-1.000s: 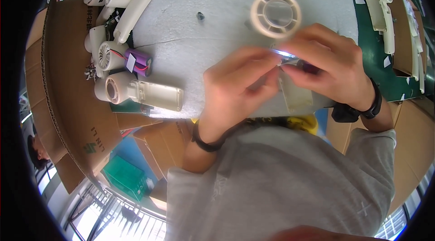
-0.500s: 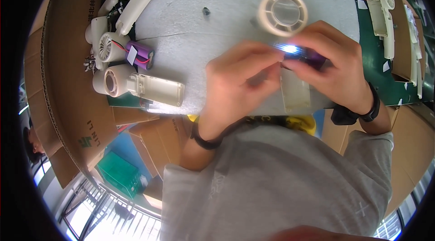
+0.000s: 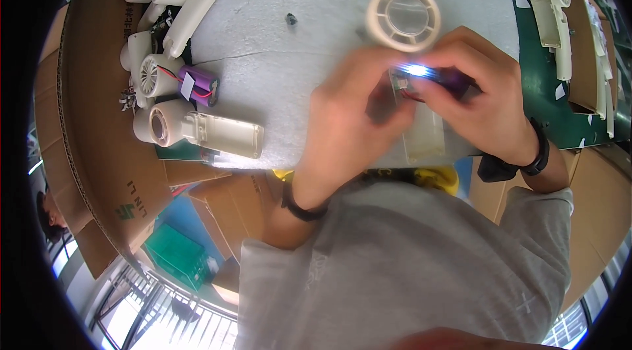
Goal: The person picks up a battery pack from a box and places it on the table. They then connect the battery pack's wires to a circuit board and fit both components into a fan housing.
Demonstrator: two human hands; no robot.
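Note:
Both hands meet over a cream handheld fan (image 3: 370,17); its round grilled head lies beyond my fingers and its open handle shell (image 3: 424,138) shows below them. My right hand (image 3: 484,90) is closed round a dark purple battery pack (image 3: 459,82). At the pack's left end a bright white-blue light shines, hiding detail there. My left hand (image 3: 349,109) is closed, thumb and fingers pinching at a small circuit board (image 3: 400,83), with a bit of red wire beside it. The left fingers are blurred, and the hands partly cover where board and pack meet.
A white foam mat (image 3: 276,80) covers the table. Along its left side lie several cream fan parts (image 3: 227,134) and a purple battery pack (image 3: 199,84) with red wire. A large cardboard box (image 3: 105,133) borders the left. More fan shells (image 3: 546,14) and an open carton (image 3: 584,53) stand right.
My left hand has shifted slightly right and turned, so the circuit board between the hands now shows more. The light stays lit. The whole view has moved a little.

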